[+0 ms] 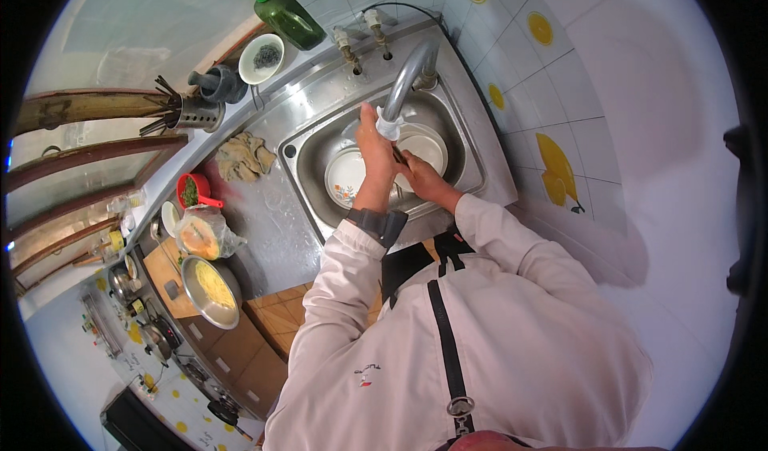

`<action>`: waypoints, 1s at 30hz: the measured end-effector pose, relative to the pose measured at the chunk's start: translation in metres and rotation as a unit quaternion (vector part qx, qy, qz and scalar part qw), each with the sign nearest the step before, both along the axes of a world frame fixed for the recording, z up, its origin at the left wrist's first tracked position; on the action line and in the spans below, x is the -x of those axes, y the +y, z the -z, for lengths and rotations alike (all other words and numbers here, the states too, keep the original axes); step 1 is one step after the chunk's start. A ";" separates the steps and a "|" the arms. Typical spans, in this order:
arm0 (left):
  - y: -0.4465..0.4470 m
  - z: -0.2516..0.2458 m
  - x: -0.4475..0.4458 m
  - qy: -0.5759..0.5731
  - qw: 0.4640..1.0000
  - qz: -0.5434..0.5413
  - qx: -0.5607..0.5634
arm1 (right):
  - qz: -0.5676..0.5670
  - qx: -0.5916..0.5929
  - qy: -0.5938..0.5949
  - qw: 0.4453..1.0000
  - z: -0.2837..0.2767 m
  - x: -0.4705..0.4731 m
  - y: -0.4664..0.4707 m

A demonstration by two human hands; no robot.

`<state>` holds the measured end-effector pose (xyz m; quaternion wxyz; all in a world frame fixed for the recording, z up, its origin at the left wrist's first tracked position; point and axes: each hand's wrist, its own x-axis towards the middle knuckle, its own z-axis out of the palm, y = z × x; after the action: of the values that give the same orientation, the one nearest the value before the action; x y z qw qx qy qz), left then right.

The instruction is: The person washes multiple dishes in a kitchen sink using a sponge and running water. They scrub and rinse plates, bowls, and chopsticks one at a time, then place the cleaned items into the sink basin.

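My left hand (375,148) is under the faucet (410,82), thumb up, its fingers mostly hidden. Against it, my right hand (425,176) grips a thin bundle of dark sticks (398,153) that look like chopsticks. Whether the left fingers also close on them is hidden. Both hands are over the stainless steel sink basin (309,178). A white plate with a flower print (343,178) lies in the basin on the left, and a pale bowl (429,145) sits on the right, partly behind my hands. A white cloth or plastic sleeve (388,128) wraps the spout.
Left of the basin lie a crumpled rag (245,156), a red strainer of greens (195,192), a bagged orange-coloured food (201,235) and a metal bowl of yellow shreds (210,292). The ledge holds a utensil holder (201,114), mortar (225,85), white bowl (247,67) and green pump bottle (289,19).
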<state>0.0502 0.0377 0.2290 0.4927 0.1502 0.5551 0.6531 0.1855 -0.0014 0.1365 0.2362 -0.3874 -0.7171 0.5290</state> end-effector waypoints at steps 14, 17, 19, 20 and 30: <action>-0.015 0.012 -0.006 -0.017 0.995 0.072 -0.074 | 0.061 -0.165 -0.072 0.982 -0.045 0.004 0.083; -0.014 0.012 -0.009 0.009 0.996 0.067 -0.056 | 0.060 -0.084 -0.018 0.994 -0.050 0.008 0.071; -0.013 0.013 -0.015 0.045 0.997 0.052 -0.042 | 0.102 0.020 0.038 0.994 -0.058 0.012 0.069; -0.012 0.013 -0.019 0.059 0.997 0.039 -0.043 | 0.090 0.047 0.108 0.989 -0.062 0.016 0.063; -0.027 -0.030 -0.025 -0.042 0.994 0.033 0.100 | 0.050 0.192 0.228 0.953 -0.094 0.049 0.027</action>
<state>0.0756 0.0104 0.2592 0.5495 0.0909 0.5914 0.5831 0.1366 0.0257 0.2307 0.3408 -0.3296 -0.5092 0.7183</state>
